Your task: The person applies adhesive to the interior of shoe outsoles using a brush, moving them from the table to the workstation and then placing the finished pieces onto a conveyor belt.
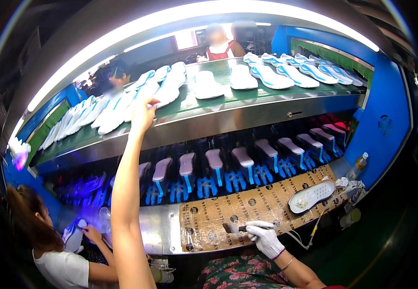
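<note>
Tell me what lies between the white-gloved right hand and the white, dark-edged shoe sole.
Only bare brown printed sheet separates the gloved hand from the sole, in the head view.

In front of me, a long green belt (189, 107) carries white shoe soles (271, 77), many striped blue, hard to separate at the far left; below, my silver metal bench (163, 224) bears a brown printed sheet (247, 208), where a white dotted sole (312, 196) lies

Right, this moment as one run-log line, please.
left hand: at white sole | right hand: gloved, holding brush | cardboard: dotted sole on top
</note>
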A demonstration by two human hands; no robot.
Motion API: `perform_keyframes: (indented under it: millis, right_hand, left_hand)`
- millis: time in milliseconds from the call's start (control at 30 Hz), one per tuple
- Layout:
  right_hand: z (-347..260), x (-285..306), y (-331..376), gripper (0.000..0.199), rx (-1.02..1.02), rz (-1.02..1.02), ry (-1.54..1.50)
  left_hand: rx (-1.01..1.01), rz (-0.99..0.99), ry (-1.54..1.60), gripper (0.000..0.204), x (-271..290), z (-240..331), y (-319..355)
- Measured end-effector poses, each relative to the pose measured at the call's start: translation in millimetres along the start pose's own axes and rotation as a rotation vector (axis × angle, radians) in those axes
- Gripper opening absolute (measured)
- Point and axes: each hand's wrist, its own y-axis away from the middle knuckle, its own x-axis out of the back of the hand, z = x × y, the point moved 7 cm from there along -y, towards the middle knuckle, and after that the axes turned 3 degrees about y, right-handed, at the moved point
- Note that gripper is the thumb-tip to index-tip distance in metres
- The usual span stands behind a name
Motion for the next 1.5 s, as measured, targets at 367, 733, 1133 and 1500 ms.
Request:
perform_keyframes:
  millis: [367,733,1133,1500]
  right_hand:
    - [-20.2,13.2,2.2,0.017,0.093,0.125,-0.059]
    - [-76.5,-26.2,10.5,0.020,0.277,-0.035,-0.171]
    - [-16.2,-121.2,12.9,0.016,-0.018,-0.264,0.101]
    - [-49.1,-112.9,5.0,0.022,0.548,-0.344,0.660]
  left_hand:
    - [-0.123,0.686,0.439,0.029,126.5,44.9,216.8]
    - [0.403,0.620,0.792,0.031,74.7,-18.1,368.3]
    - [1.356,-0.226,1.823,0.102,-152.1,75.9,523.8]
    - [1.085,-0.241,2.172,0.118,-160.4,119.6,482.0]
